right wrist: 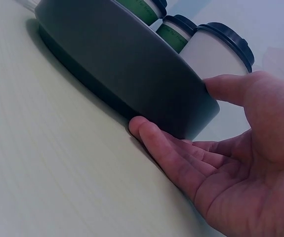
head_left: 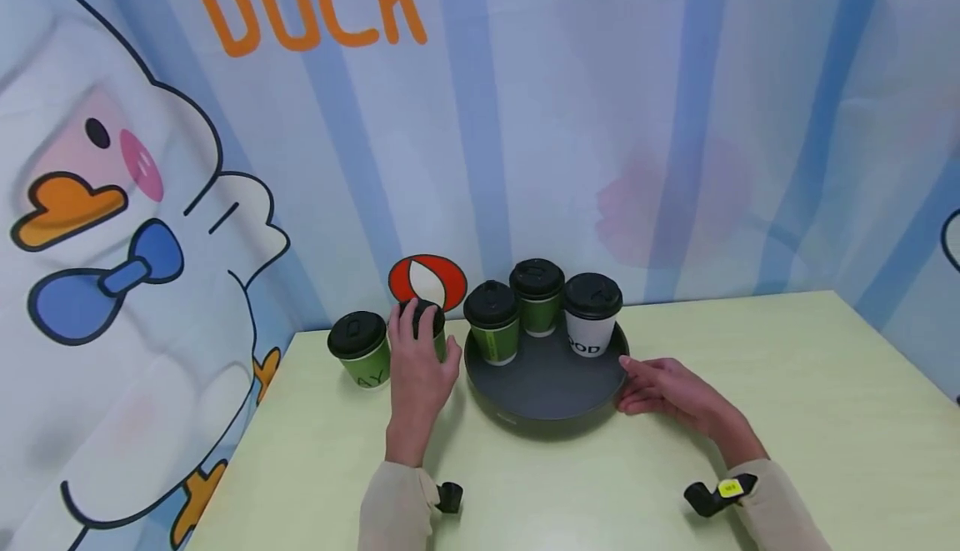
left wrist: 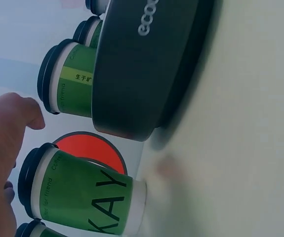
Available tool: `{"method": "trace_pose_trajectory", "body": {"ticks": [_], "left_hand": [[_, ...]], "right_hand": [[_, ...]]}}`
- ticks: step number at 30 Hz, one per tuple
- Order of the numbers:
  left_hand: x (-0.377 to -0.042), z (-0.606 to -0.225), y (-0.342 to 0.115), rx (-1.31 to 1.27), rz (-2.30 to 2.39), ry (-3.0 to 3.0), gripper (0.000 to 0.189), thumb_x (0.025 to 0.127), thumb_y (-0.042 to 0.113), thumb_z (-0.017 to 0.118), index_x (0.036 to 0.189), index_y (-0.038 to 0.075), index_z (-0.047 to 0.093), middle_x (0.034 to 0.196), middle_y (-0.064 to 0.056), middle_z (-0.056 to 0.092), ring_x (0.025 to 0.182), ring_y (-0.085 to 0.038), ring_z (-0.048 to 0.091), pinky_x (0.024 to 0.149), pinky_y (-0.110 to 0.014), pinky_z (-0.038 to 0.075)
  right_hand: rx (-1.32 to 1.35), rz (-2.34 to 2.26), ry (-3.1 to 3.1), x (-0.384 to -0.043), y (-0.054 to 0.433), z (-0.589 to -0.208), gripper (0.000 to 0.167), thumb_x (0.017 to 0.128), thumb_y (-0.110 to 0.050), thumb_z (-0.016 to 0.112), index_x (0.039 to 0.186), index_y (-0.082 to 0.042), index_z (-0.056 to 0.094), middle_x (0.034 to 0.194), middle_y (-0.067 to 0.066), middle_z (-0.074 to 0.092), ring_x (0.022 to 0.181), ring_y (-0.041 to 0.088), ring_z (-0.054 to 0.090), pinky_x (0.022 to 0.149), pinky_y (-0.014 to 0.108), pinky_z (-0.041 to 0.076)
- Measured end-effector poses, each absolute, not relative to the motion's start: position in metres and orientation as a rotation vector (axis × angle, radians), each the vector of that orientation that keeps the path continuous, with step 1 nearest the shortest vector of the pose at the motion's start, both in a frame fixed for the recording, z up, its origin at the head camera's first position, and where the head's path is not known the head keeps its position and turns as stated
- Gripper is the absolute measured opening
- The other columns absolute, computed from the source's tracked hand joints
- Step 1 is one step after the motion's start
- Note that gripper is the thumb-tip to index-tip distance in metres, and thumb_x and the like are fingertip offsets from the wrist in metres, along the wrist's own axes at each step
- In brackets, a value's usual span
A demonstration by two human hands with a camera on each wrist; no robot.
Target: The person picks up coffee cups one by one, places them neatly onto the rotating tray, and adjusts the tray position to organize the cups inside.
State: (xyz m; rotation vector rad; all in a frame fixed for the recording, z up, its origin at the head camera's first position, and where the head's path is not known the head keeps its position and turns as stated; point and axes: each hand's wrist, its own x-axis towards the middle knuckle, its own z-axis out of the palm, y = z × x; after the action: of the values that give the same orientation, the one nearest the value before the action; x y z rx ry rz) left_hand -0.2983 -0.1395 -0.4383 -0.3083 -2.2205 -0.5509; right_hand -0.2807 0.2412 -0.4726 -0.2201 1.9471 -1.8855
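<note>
My left hand (head_left: pixel 422 372) reaches over the black lid of a green paper coffee cup (left wrist: pixel 85 192) marked KAY. In the left wrist view its thumb stands apart from the lid, with other fingertips partly hidden behind it. Left of that is another lidded green cup (head_left: pixel 363 351). My right hand (head_left: pixel 671 393) holds the edge of a round dark grey tray (head_left: pixel 540 388), thumb at the rim and fingers along the lower edge. Toward the tray's back stand two green cups (head_left: pixel 497 336) and a white cup (head_left: pixel 591 326), all upright with black lids.
Everything stands on a pale yellow table (head_left: pixel 750 351). Behind it hangs a blue striped curtain (head_left: pixel 570 117) with a cartoon duck (head_left: pixel 135 284) on the left, close to the table's back edge. The front part of the tray is bare.
</note>
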Motion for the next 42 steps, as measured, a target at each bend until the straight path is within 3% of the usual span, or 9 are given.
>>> {"method": "trace_pose_trajectory", "body": {"ticks": [10,18,32,36,42], "left_hand": [[-0.319,-0.437,-0.148,-0.293,-0.517,-2.263,0.057,0.086,0.026,0.082,0.133,0.001,0.061,0.147,-0.029,0.048,0.141,-0.053,0.036,0.114,-0.066,0.039],[-0.324,-0.446,-0.149,-0.26,-0.553,-2.311,0.055,0.086,0.025,0.083,0.131,0.002,0.061,0.148,-0.029,0.046,0.142,-0.054,0.032,0.117,-0.068,0.032],[-0.323,-0.451,-0.14,-0.199,-0.592,-2.331,0.059,0.086,0.027,0.084,0.135,0.005,0.059,0.145,-0.025,0.045,0.129,-0.043,0.039,0.104,-0.061,0.045],[-0.324,-0.453,-0.139,-0.2,-0.695,-2.344,0.06,0.087,0.022,0.083,0.138,0.007,0.058,0.153,-0.027,0.035,0.134,-0.046,0.038,0.105,-0.059,0.049],[-0.325,-0.459,-0.138,-0.194,-0.827,-2.353,0.065,0.087,0.016,0.084,0.144,0.013,0.054,0.155,-0.03,0.027,0.124,-0.054,0.049,0.1,-0.062,0.053]], "right_hand": [[-0.214,-1.887,1.939,-0.28,0.241,-0.474,0.066,0.111,-0.038,0.051,0.135,0.023,0.042,0.105,0.021,0.07,0.092,0.024,0.073,0.086,0.034,0.063],[-0.208,-1.892,1.94,-0.28,0.242,-0.473,0.065,0.111,-0.037,0.051,0.135,0.022,0.042,0.105,0.021,0.07,0.092,0.024,0.073,0.086,0.034,0.063],[-0.197,-1.885,1.956,-0.281,0.242,-0.473,0.067,0.11,-0.039,0.053,0.135,0.021,0.043,0.105,0.02,0.07,0.092,0.024,0.072,0.086,0.034,0.063],[-0.202,-1.885,1.964,-0.281,0.242,-0.474,0.065,0.11,-0.039,0.053,0.133,0.021,0.045,0.104,0.02,0.07,0.092,0.025,0.072,0.086,0.034,0.063],[-0.207,-1.885,1.961,-0.281,0.242,-0.475,0.063,0.11,-0.038,0.053,0.131,0.021,0.046,0.104,0.02,0.07,0.091,0.025,0.072,0.086,0.034,0.063]]}}
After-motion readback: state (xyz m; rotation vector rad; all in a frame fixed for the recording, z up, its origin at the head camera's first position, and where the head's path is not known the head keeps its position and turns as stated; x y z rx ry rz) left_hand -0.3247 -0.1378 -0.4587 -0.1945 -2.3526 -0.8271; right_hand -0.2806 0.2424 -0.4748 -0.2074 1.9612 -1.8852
